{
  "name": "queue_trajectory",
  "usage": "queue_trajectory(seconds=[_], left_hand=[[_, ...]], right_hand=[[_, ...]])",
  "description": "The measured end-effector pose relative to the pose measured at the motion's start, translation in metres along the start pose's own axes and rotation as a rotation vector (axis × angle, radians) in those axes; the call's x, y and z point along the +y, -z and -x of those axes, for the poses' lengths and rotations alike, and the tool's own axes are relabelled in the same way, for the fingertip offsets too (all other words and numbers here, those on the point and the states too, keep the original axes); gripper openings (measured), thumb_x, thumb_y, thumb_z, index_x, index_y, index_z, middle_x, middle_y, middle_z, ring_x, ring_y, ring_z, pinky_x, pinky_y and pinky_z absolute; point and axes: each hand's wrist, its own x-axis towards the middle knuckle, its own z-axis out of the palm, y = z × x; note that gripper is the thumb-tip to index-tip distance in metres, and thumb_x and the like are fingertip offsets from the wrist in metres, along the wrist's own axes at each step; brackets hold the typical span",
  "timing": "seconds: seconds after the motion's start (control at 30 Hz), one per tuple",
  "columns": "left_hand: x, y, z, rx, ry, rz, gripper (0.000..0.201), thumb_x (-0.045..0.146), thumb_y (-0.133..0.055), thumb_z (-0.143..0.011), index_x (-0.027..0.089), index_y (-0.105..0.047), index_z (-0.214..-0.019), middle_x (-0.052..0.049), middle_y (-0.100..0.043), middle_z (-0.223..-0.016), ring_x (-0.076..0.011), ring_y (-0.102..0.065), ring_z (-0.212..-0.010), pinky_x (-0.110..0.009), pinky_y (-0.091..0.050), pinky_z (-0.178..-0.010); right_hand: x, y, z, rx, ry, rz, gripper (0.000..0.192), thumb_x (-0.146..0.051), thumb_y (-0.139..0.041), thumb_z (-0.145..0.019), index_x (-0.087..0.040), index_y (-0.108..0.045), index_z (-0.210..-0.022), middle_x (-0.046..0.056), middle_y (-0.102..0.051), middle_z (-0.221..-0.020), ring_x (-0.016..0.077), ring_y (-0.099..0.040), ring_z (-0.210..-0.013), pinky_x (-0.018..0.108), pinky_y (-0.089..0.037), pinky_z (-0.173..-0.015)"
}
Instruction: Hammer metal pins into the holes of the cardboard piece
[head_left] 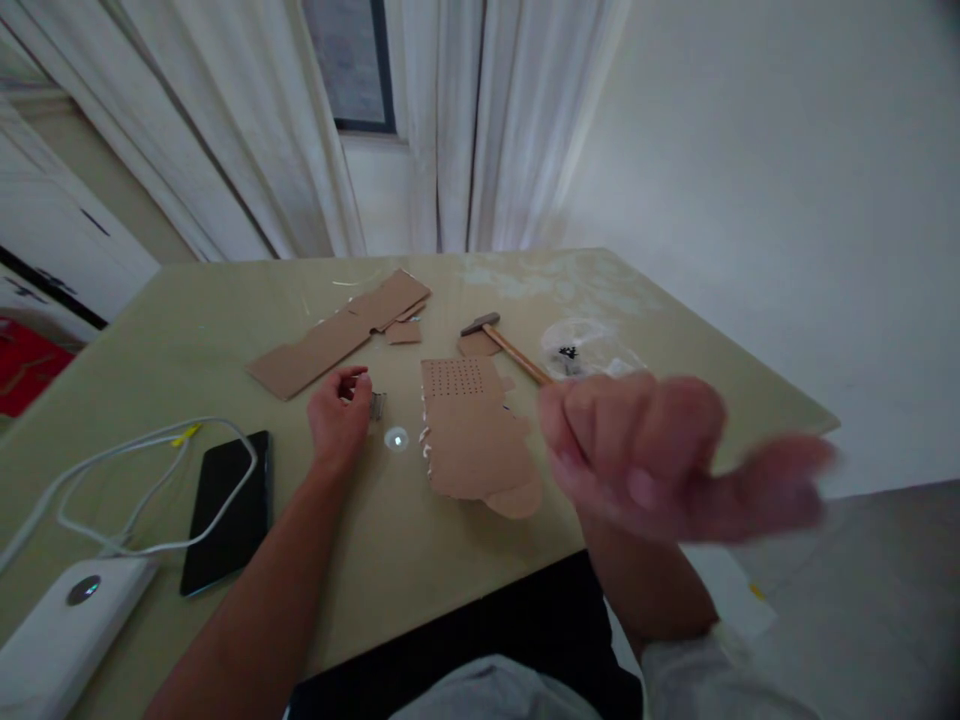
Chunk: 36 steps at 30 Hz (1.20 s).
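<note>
My left hand (341, 415) rests on the table with its fingers curled in. Small thin metal pieces (379, 405) lie right at its fingertips; what the fingers hold, if anything, is hidden. Close to the camera and blurred, my right hand (637, 455) is raised with the fingers folded and one digit stretched to the right; nothing shows in it. Behind it a hammer (514, 350) lies on the table, its handle end covered by the hand. Between the hands is a cut cardboard piece (476, 440) with rows of small holes and a ragged left edge. A small clear disc (396, 439) lies beside it.
Cardboard strips (337, 340) lie farther back, and a small cardboard scrap (478, 344) sits under the hammer head. A clear plastic bag (592, 340) holds small black pieces. At left are a phone (229, 510), a white cable (142, 440) and a white power bank (79, 630).
</note>
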Motion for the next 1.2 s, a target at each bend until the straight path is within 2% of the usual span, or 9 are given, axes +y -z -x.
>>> queue_trajectory(seconds=[0.03, 0.1, 0.2, 0.33, 0.5, 0.73, 0.93, 1.03, 1.2], left_hand=[[0.001, 0.0, 0.001, -0.01, -0.011, 0.008, 0.043, 0.049, -0.064, -0.09, 0.018, -0.082, -0.115, -0.004, -0.073, -0.085, -0.0211, -0.063, -0.074, -0.033, -0.051, -0.072], [0.003, 0.0, 0.001, -0.023, -0.034, 0.027, 0.048, 0.054, -0.066, -0.09, 0.019, -0.082, -0.118, -0.003, -0.073, -0.086, -0.0207, -0.062, -0.072, -0.033, -0.05, -0.07], [0.006, 0.0, 0.002, -0.019, -0.043, 0.035, 0.05, 0.057, -0.07, -0.087, 0.021, -0.082, -0.118, -0.004, -0.076, -0.089, -0.0213, -0.062, -0.073, -0.035, -0.049, -0.072], [0.017, 0.002, 0.008, 0.028, -0.013, 0.021, 0.04, 0.058, -0.07, -0.089, 0.022, -0.083, -0.104, -0.002, -0.073, -0.08, -0.0214, -0.058, -0.067, -0.036, -0.047, -0.067], [0.039, -0.004, 0.029, -0.04, -0.097, 0.138, 0.032, 0.055, -0.068, -0.096, 0.025, -0.077, -0.099, -0.005, -0.081, -0.095, -0.0242, -0.07, -0.084, -0.038, -0.056, -0.081], [0.048, -0.017, 0.053, -0.165, 0.072, 0.338, 0.028, 0.055, -0.069, -0.099, 0.027, -0.069, -0.1, -0.003, -0.073, -0.088, -0.0232, -0.072, -0.082, -0.037, -0.06, -0.076], [0.048, -0.017, 0.057, -0.203, 0.093, 0.383, 0.028, 0.055, -0.069, -0.101, 0.028, -0.07, -0.094, -0.004, -0.078, -0.095, -0.0244, -0.072, -0.092, -0.039, -0.06, -0.087], [0.05, -0.017, 0.06, -0.255, 0.083, 0.423, 0.03, 0.056, -0.069, -0.102, 0.026, -0.073, -0.097, -0.006, -0.081, -0.102, -0.0253, -0.074, -0.098, -0.04, -0.06, -0.094], [0.053, -0.019, 0.063, -0.322, 0.101, 0.442, 0.035, 0.06, -0.069, -0.101, 0.026, -0.075, -0.099, -0.009, -0.084, -0.108, -0.0266, -0.075, -0.101, -0.042, -0.06, -0.094]], right_hand=[[0.022, 0.013, -0.011, 0.105, 0.049, 0.134, 0.069, -0.078, -0.061, -0.103, -0.027, -0.053, -0.058, -0.004, -0.036, -0.048, 0.0148, -0.038, -0.046, 0.033, -0.042, -0.052], [0.062, 0.04, -0.032, 0.239, -0.089, 0.466, 0.067, -0.085, -0.069, -0.094, -0.027, -0.058, -0.061, -0.001, -0.043, -0.055, 0.0153, -0.039, -0.052, 0.034, -0.039, -0.054], [0.105, 0.077, -0.048, 0.173, -0.367, 0.687, 0.071, -0.095, -0.062, -0.091, -0.027, -0.061, -0.071, -0.001, -0.048, -0.06, 0.0156, -0.041, -0.058, 0.033, -0.039, -0.06], [0.132, 0.105, -0.04, 0.093, -0.48, 0.768, 0.065, -0.09, -0.065, -0.092, -0.026, -0.061, -0.079, -0.001, -0.054, -0.071, 0.0169, -0.049, -0.068, 0.033, -0.04, -0.065], [0.138, 0.122, -0.028, 0.039, -0.7, 0.762, 0.06, -0.084, -0.07, -0.09, -0.024, -0.068, -0.09, 0.001, -0.066, -0.082, 0.0161, -0.053, -0.069, 0.031, -0.042, -0.064], [0.138, 0.128, -0.025, -0.236, -0.985, 0.454, 0.055, -0.07, -0.091, -0.08, -0.02, -0.067, -0.075, -0.003, -0.057, -0.068, 0.0109, -0.049, -0.062, 0.026, -0.035, -0.055], [0.129, 0.134, -0.026, -0.017, -1.035, 0.158, 0.052, -0.06, -0.101, -0.071, -0.02, -0.073, -0.091, -0.002, -0.07, -0.076, 0.0096, -0.059, -0.06, 0.022, -0.043, -0.051], [0.123, 0.143, -0.028, 0.109, -1.001, 0.085, 0.051, -0.055, -0.104, -0.067, -0.021, -0.074, -0.091, -0.005, -0.066, -0.071, 0.0068, -0.05, -0.051, 0.02, -0.039, -0.042], [0.127, 0.145, -0.027, 0.097, -1.076, 0.105, 0.053, -0.052, -0.107, -0.064, -0.02, -0.074, -0.09, -0.006, -0.065, -0.07, 0.0053, -0.049, -0.049, 0.018, -0.04, -0.039]])
